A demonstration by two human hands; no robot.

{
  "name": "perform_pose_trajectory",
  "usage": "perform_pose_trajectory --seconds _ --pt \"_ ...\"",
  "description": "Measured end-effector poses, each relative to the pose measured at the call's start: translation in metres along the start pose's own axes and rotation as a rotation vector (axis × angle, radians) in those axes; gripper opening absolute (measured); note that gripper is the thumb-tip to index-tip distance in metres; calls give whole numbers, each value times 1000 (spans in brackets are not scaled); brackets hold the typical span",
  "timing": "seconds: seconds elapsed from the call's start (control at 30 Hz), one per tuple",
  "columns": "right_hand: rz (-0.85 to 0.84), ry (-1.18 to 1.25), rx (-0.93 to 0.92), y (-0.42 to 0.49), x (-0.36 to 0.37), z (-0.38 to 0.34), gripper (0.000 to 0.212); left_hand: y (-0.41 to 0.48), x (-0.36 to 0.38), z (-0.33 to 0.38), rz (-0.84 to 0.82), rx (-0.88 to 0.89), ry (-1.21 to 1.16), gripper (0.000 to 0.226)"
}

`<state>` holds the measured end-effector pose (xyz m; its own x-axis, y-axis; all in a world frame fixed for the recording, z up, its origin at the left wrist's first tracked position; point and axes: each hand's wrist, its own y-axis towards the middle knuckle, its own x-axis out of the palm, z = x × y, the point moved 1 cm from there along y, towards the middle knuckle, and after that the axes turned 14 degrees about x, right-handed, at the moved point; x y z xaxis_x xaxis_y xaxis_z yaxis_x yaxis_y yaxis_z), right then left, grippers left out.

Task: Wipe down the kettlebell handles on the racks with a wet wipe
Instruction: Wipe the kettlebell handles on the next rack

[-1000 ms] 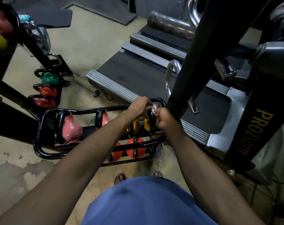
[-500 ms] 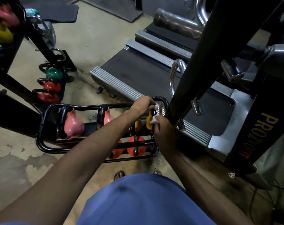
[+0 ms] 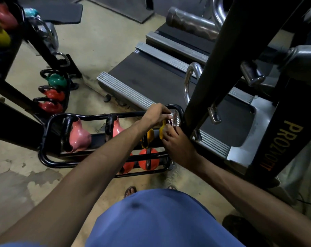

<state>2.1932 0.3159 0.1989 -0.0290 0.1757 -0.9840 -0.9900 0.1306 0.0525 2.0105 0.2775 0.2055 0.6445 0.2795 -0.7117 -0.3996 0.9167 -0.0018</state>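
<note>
The floor [image 3: 105,41] is bare concrete, beige and scuffed, with grey worn patches at lower left. A low black tube rack [image 3: 94,117] stands on it at mid-frame, holding pink kettlebells [image 3: 79,138] on its upper tier and orange ones [image 3: 148,156] below. At the rack's right end sits a yellow kettlebell [image 3: 161,130] with a chrome handle [image 3: 174,116]. The left hand [image 3: 156,115] curls its fingers over the top of that handle. The right hand [image 3: 176,141] bunches its fingertips at the handle's lower end. Whether they pinch the wet wipe cannot be told, as it is hidden. Just right of the hands rises a black machine upright [image 3: 210,72], and behind it lies a treadmill deck [image 3: 151,82] with ribbed metal side rails. At left a second rack carries a green kettlebell [image 3: 56,80] above red ones, and a black mat [image 3: 60,12] lies at upper left.
</note>
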Motion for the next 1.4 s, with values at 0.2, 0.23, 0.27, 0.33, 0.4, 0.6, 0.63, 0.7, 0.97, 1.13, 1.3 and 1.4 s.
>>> perform_pose_trajectory --seconds 0.2,0.23,0.27,0.33,0.4,0.6,0.63,0.7,0.97,1.13,1.3,1.4 --pt "55 821 429 -8 10 -3 41 -1 0 1 -17 9 6 30" --pt "40 1023 582 -6 7 -11 37 -2 0 3 -14 15 3 30" --pt "51 1173 753 0 8 -17 32 -2 0 4 -10 17 3 30" --pt "53 1259 1080 16 4 -18 29 -2 0 3 -11 17 9 32" --pt "-151 1400 1228 33 5 -10 26 -3 -1 1 -11 13 16 33" --pt "-375 1634 1386 49 6 13 25 -5 0 2 6 -1 21 32" --pt "-394 1573 1302 43 3 10 26 -5 0 1 5 4 27 32" --pt "-332 1413 1150 24 3 -1 31 -6 -2 -1 -2 7 35 34" --pt "44 918 916 -23 6 -18 14 -12 3 6 -87 37 86 45" --pt "194 862 685 -26 3 -22 9 -14 -2 12 -225 114 315 83" --pt "165 302 216 -27 24 -2 24 -12 -1 14 -241 110 350 83" --pt "133 48 21 -19 16 5 33 -13 -2 16 -244 100 348 79"
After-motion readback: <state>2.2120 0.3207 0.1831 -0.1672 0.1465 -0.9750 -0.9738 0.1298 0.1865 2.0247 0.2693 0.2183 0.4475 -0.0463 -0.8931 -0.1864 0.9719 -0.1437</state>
